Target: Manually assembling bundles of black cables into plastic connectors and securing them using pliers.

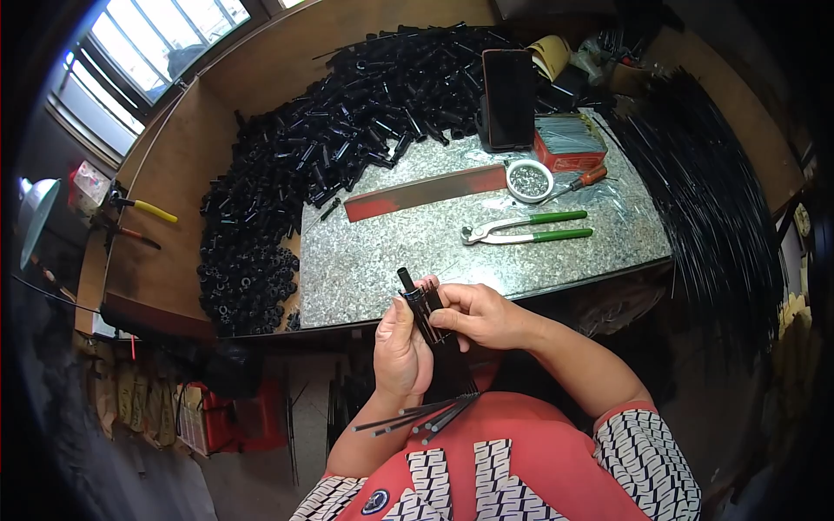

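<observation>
My left hand (400,358) is closed around a black umbrella runner (407,281), its tube end pointing up and away from me. Thin black ribs (434,418) run down from it, and their ends fan out near my lap. From the right, my right hand (485,314) pinches the ribs just below the runner, thumb on top. My fingers cover most of the joint between ribs and runner. Just beyond my hands is the speckled stone worktop (400,260).
Pincers with green handles (530,227), a dark red flat bar (426,193), a white bowl of small metal bits (529,181), a screwdriver (591,177), a red box of wires (569,156) and a phone (508,100) lie ahead. Black runners (347,113) heap left; black rods (695,191) right.
</observation>
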Available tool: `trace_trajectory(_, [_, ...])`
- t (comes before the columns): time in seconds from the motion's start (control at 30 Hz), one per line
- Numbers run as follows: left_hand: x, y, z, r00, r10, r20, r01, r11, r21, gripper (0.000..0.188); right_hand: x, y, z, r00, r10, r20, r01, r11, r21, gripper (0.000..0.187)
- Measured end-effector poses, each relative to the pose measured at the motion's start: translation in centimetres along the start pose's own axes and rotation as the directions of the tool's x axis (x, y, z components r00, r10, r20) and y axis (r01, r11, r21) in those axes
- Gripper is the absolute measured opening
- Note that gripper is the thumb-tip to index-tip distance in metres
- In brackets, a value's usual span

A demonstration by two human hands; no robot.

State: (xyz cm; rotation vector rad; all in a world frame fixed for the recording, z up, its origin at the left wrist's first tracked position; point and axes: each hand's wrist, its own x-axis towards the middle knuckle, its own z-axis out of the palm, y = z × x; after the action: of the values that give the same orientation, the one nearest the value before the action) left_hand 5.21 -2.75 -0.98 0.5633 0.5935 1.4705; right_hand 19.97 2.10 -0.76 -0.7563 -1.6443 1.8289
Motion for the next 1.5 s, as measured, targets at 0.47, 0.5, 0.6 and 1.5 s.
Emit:
trace_trajectory(0.47, [-0.2,-0.3,0.7,0.991,0.072,-0.114,-0.067,0.996,0.051,0.036,-0.7,-2.2,1.0,0.995,0.095,-0.043,-0.104,0.922,-0.372,0.031])
trace_trajectory(0.5, [-0.2,-0.1,0.7,0.987,0.092,-0.131,-0.087,0.995,0.041,0.036,-0.7,-2.4,1.2,0.995,0.102,-0.019,-0.102,0.917,-0.385,0.031])
trace_trajectory(0.6, [0.1,0.2,0.5,0.999,0.017,-0.046,-0.013,0.996,0.083,0.036,-0.7,-2.0,1.2,0.996,0.067,-0.051,-0.083,0.875,-0.476,0.032])
trace_trajectory(1.5, [1.0,1.2,-2.6,0.972,-0.128,0.197,0.16,0.975,-0.157,0.041,7.5,-9.5,-7.1,0.994,-0.051,-0.1,-0.061,0.499,-0.865,0.011])
